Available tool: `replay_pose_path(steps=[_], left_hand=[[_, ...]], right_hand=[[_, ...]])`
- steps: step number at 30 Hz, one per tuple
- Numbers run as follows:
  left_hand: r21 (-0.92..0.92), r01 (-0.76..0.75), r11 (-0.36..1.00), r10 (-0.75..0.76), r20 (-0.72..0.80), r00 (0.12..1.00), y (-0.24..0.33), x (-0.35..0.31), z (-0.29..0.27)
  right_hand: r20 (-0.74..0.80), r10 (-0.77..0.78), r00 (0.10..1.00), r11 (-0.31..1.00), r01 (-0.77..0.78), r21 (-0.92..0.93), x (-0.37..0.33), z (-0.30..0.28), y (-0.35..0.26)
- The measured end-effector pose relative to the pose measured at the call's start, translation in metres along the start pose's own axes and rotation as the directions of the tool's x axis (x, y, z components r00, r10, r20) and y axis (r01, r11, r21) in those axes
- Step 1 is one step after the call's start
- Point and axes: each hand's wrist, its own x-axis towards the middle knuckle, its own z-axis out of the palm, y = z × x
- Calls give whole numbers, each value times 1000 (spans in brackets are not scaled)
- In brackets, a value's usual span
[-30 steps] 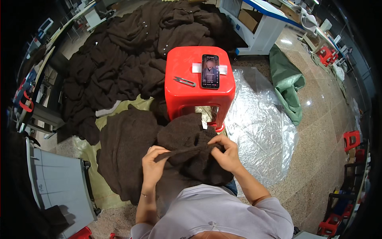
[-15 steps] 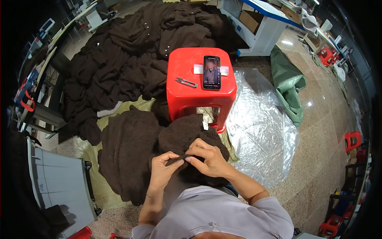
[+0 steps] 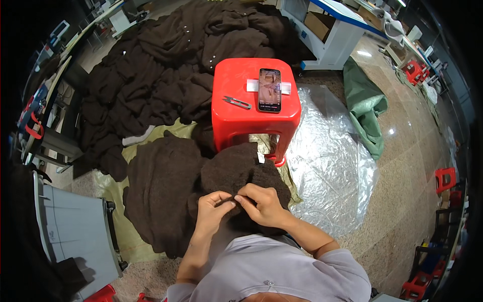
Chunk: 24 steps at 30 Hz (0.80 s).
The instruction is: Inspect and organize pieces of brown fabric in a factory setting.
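A dark brown fuzzy garment (image 3: pixel 226 168) lies bunched over my lap, with a small white label at its upper edge. My left hand (image 3: pixel 214 210) pinches a fold of it between thumb and fingers. Close beside it, my right hand (image 3: pixel 261 204) grips the same fold, the two thumbs nearly touching. Just beyond the garment stands a red plastic stool (image 3: pixel 229 113). On its top are a pair of thread snips (image 3: pixel 236 102) and a phone (image 3: pixel 270 90) with a lit screen, lying over a white strip.
A large heap of brown fabric (image 3: pixel 146 75) spreads across the far left. Clear plastic sheeting (image 3: pixel 332 171) and a green tarp (image 3: pixel 365 110) cover floor at right. A grey wheeled cart (image 3: pixel 75 231) stands at left, a white-and-blue cabinet (image 3: pixel 332 50) at the back.
My hands have drawn closer together on the fabric, and the left has shifted slightly right. The strip of fabric between them shows less. The phone's screen picture has changed.
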Motion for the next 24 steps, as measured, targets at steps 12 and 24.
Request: replay_pose_path(steps=[12,24], left_hand=[[220,-355,909,408,-286,867,-8,4,27],[-516,-133,846,130,-43,991,24,-9,-24]], right_hand=[[49,-19,999,1000,19,8,-1,4,-5],[287,334,898,933,-271,-239,-19,-70,36]])
